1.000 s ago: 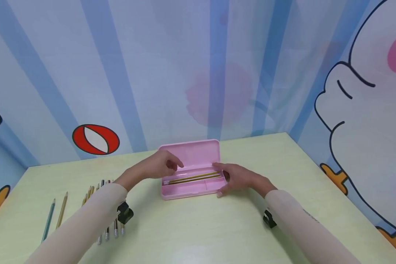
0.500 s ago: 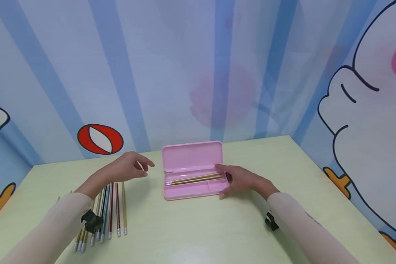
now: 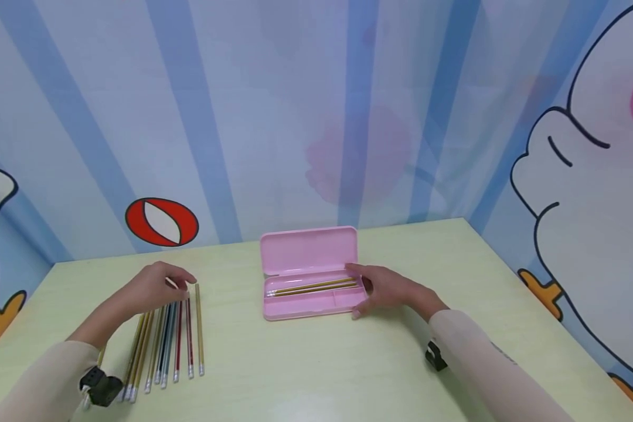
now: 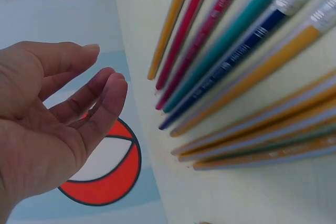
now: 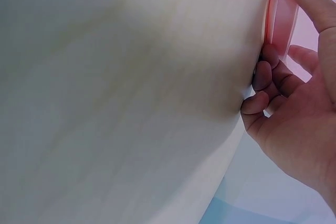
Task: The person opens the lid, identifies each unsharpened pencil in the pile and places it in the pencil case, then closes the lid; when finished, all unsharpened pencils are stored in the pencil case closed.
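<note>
In the head view, the left hand (image 3: 153,287) is hovering over the far ends of the loose pencils (image 3: 178,346), which are lying side by side on the counter (image 3: 274,363) with their eraser ends pointing toward the person. The right hand (image 3: 387,287) is gripping the right end of the pink pencil case (image 3: 300,306). The case is standing open near the counter's back edge, and gold pencils (image 3: 312,286) are lying lengthwise inside.

In the left wrist view, the left hand's fingers are bending loosely toward the thumb, leaving a narrow gap and holding nothing. The navy pencil (image 4: 226,69) and the teal pencil (image 4: 220,51) are lying in the fan just beside it, apart from the fingers.

In the right wrist view, the right hand's thumb and curled fingers are bracketing the case's end.

The step in hand seems to be choosing another pencil; the next move is probably calling for lowering the left fingertips, pinching one pencil alone, and keeping the case steady.
</note>
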### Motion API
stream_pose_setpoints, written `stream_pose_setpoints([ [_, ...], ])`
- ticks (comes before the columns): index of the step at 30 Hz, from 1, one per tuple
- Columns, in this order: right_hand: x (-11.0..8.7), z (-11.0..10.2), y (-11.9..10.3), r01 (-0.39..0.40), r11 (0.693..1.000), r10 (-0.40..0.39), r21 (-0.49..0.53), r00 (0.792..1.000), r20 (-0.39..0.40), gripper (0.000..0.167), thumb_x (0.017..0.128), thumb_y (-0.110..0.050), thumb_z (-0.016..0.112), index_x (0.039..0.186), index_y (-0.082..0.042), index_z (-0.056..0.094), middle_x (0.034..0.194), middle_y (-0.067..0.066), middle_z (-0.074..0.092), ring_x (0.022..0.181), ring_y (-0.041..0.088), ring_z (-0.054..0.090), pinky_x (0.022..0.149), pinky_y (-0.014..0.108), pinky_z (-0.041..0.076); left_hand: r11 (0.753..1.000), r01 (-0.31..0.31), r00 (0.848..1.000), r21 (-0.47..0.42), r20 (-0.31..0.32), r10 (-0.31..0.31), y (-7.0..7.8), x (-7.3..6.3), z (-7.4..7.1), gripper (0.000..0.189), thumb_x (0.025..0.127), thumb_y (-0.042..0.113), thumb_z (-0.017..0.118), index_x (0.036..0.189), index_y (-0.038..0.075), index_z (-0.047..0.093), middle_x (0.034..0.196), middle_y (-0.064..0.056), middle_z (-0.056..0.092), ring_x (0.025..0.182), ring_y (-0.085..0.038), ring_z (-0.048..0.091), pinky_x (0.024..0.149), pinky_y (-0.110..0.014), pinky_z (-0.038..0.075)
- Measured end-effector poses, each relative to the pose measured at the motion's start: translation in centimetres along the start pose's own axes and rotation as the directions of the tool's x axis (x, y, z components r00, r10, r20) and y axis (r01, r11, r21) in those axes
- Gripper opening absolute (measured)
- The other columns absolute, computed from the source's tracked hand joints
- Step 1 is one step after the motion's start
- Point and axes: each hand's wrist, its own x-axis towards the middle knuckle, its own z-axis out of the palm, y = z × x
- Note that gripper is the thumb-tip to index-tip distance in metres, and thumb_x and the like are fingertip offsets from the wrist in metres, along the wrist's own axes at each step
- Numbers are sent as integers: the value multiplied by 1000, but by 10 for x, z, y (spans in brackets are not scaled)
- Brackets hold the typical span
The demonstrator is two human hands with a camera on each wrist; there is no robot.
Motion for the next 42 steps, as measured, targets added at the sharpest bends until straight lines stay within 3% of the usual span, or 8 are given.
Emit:
stream_pose_setpoints([
  [8, -1, 0, 0, 2, 1000, -2, 1, 1000, -3, 107, 72, -39, 89, 158, -15, 30, 146, 13, 49, 118, 23, 49, 106, 43, 44, 993, 116, 993, 21, -34, -116, -20, -15, -2, 29, 92, 7, 63, 118, -5, 68, 104, -18, 66, 91, -27, 59, 72, -35, 55],
  [17, 0, -1, -2, 3, 1000, -3, -5, 1000, 0, 106, 72, -39, 89, 158, -14, 31, 145, 14, 50, 119, 24, 50, 106, 43, 45, 972, 235, 972, -8, 19, -235, -36, -24, 1, 34, 95, 12, 61, 123, -7, 63, 102, -17, 64, 81, -19, 60, 73, -35, 55],
  [35, 0, -1, 0, 28, 1000, -28, -14, 1000, -9, 107, 72, -40, 89, 157, -12, 32, 133, 11, 54, 111, 23, 48, 96, 38, 44, 953, 302, 953, -13, 19, -302, -56, -30, 1, 40, 96, 20, 63, 123, -9, 61, 105, -23, 65, 78, -17, 62, 72, -34, 57],
  [42, 1, 0, 0, 34, 999, -35, -30, 999, -8, 106, 72, -40, 89, 157, -11, 32, 123, 11, 55, 108, 24, 47, 91, 37, 43, 952, 305, 952, -27, 20, -305, -56, -33, 1, 36, 96, 14, 61, 123, -9, 61, 104, -23, 65, 79, -18, 62, 73, -35, 59],
])
